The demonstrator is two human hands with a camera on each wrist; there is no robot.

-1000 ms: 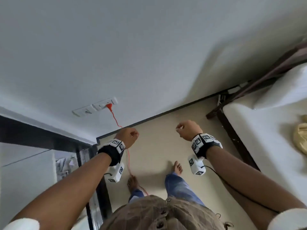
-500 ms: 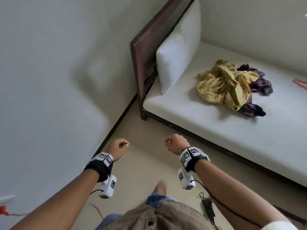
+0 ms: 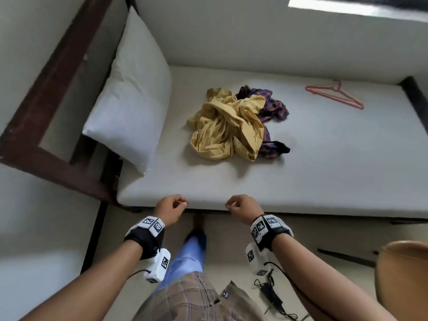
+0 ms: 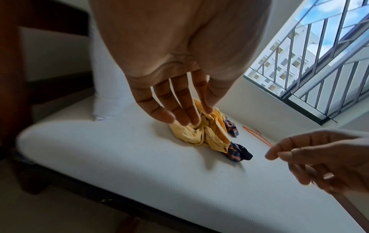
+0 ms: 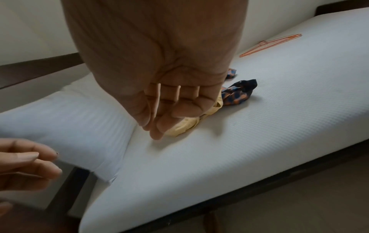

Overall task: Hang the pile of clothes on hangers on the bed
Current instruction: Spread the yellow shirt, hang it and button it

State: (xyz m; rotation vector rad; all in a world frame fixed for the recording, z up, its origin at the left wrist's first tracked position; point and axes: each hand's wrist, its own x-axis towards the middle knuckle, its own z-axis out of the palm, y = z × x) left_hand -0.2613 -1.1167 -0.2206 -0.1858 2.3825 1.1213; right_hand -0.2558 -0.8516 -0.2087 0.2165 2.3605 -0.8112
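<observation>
**Nothing is hung yet: the pile and the hangers lie apart on the bed**

As far as the pictures show, the whole task is in front of you. The pile of clothes [image 3: 236, 126] lies crumpled in the middle of the mattress [image 3: 324, 170], with a yellow garment [image 3: 222, 133] on top and a dark patterned garment [image 3: 273, 105] partly under it, to its right. The red hangers [image 3: 333, 93] lie flat near the far right corner, well apart from the pile, and no cloth is on them. A white pillow [image 3: 134, 89] leans at the headboard [image 3: 46, 107].

You stand at the near edge of the bed with both forearms held forward. Your left hand [image 3: 170, 208] and your right hand [image 3: 242, 208] hover over the edge of the mattress, side by side with a gap between them. The fingers of both hang loosely curled, and neither hand holds or touches anything.

I judge that the first step is to reach for one garment and separate it from the pile.
</observation>
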